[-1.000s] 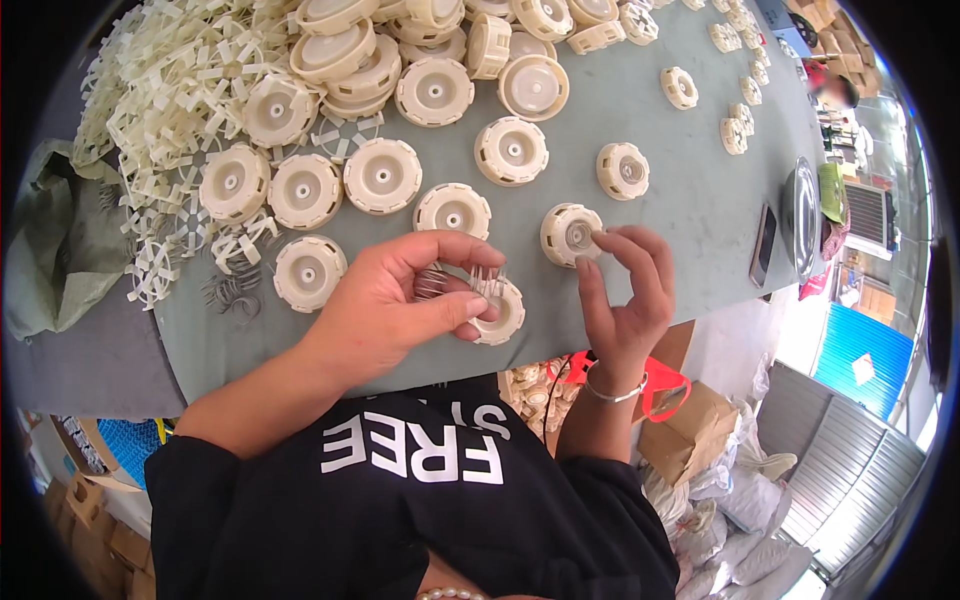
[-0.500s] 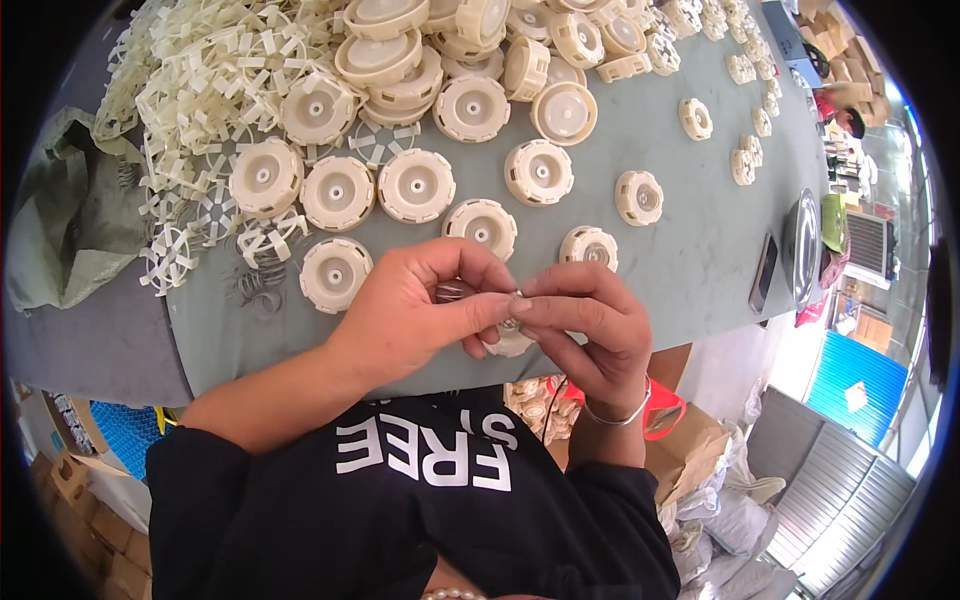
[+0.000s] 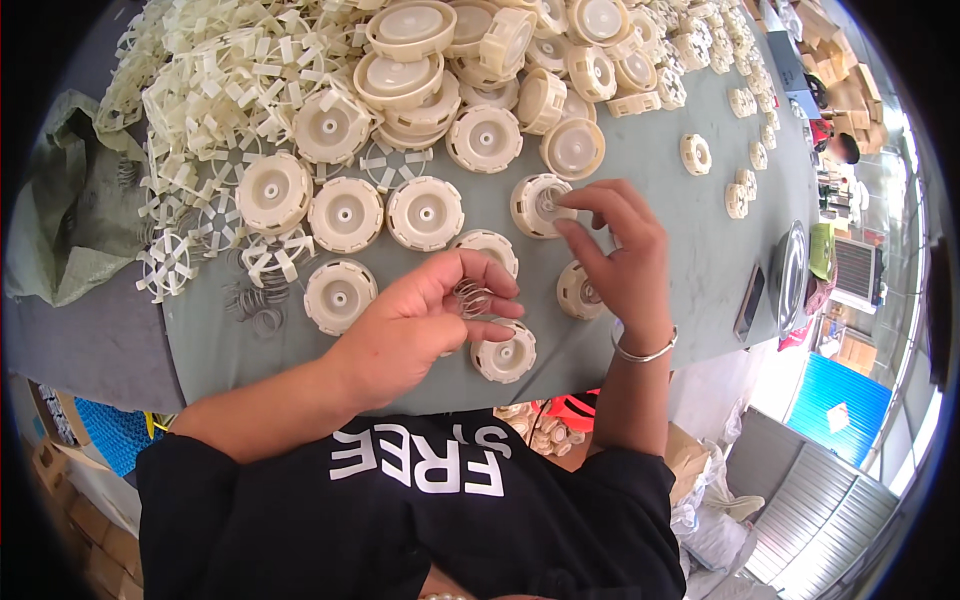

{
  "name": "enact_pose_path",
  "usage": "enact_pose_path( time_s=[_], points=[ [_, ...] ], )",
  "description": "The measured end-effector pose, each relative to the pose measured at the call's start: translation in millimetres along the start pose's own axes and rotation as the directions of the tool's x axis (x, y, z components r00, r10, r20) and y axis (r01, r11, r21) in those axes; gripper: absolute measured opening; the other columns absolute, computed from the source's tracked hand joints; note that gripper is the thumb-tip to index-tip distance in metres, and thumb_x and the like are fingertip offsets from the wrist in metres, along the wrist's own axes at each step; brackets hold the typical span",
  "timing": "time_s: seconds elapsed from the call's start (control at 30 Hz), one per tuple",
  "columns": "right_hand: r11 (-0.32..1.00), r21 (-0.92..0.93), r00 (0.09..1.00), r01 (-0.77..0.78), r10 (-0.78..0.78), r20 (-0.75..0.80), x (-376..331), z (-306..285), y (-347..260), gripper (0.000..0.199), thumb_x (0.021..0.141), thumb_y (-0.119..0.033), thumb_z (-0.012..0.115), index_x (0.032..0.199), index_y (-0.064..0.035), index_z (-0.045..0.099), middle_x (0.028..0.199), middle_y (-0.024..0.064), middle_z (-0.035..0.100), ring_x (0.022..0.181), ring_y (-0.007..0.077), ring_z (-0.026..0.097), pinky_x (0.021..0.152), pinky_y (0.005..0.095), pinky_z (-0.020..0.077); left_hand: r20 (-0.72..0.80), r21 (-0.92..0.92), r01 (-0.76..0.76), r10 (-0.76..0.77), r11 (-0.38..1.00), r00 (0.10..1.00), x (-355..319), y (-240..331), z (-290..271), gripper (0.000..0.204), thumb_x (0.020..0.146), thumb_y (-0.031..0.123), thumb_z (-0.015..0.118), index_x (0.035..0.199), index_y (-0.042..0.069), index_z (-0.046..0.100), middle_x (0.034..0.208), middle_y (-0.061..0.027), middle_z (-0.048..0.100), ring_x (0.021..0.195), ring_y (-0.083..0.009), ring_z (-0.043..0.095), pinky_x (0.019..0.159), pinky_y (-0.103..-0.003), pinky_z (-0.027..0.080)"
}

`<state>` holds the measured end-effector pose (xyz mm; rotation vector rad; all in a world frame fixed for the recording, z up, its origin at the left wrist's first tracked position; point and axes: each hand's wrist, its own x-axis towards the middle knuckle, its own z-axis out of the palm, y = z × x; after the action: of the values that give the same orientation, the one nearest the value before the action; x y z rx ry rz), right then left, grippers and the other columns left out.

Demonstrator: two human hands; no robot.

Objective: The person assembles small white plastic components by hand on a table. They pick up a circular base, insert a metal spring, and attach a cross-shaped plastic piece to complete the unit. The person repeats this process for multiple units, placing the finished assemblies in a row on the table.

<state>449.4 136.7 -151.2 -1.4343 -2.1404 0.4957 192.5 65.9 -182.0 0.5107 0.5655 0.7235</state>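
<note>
My left hand (image 3: 405, 325) is curled around several metal coil springs (image 3: 471, 297) above the table's near side. Thumb and forefinger of my right hand (image 3: 628, 250) pinch a single coil spring (image 3: 548, 201), which sits over the hub of a round cream plastic cap (image 3: 528, 212). Below my left fingertips lies another cap (image 3: 503, 355). Close to my right wrist, a cap (image 3: 577, 290) carries a spring and is partly covered. More such caps (image 3: 425, 214) lie in loose rows to the left, their recessed faces up.
Cream caps (image 3: 410, 28) and white spoked plastic rings (image 3: 215, 90) are heaped at the back. Loose springs (image 3: 262, 305) lie on the left near a clear plastic bag (image 3: 75, 220). A phone (image 3: 749, 302) and a metal tray (image 3: 793, 265) rest at the right edge.
My right hand has moved away from my left, up and right, carrying a spring to a cap. My left hand has opened slightly, keeping several springs.
</note>
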Motion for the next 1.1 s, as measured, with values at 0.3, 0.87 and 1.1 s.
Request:
enact_pose_path(
  time_s=[0.3, 0.87, 1.1],
  points=[
    [0.985, -0.121, 0.983, -0.124, 0.105, -0.153, 35, 6, 18, 0.038, 0.085, -0.009, 0.087, 0.120, -0.0051, 0.073, 0.099, 0.0025, 0.069, 0.075, 0.0136, 0.058, 0.072, 0.0299, 0.0515, 0.003, 0.058, 0.160, -0.160, 0.985, 0.987, 1, 18, 4, 0.042, 0.110, 0.010, 0.056, 0.151, 0.004, 0.052, 0.144, -0.0176, 0.061, 0.117, -0.0257, 0.073, 0.095, -0.037, 0.063],
    [0.818, 0.551, 0.975, -0.163, 0.048, 0.217, -14, -8, -45, 0.023, 0.086, 0.001, 0.084, 0.108, -0.0008, 0.078, 0.104, 0.0082, 0.074, 0.085, 0.0135, 0.071, 0.074, 0.0295, 0.0569, -0.155, 0.290, -0.236, 0.289, 0.927, 0.945, -4, 10, 8, 0.036, 0.091, -0.011, 0.077, 0.124, 0.002, 0.066, 0.126, -0.0081, 0.066, 0.106, -0.0134, 0.070, 0.093, -0.030, 0.061],
    [0.603, 0.761, 0.963, -0.239, 0.049, 0.264, -29, 2, -42, 0.031, 0.084, 0.006, 0.085, 0.113, 0.0017, 0.074, 0.103, 0.0077, 0.074, 0.087, 0.0138, 0.073, 0.079, 0.0285, 0.0598, -0.120, 0.327, -0.213, 0.264, 0.921, 0.957, -7, 13, 5, 0.037, 0.093, -0.008, 0.078, 0.129, -0.001, 0.069, 0.117, -0.0076, 0.070, 0.106, -0.0139, 0.071, 0.093, -0.028, 0.061]
  ],
)
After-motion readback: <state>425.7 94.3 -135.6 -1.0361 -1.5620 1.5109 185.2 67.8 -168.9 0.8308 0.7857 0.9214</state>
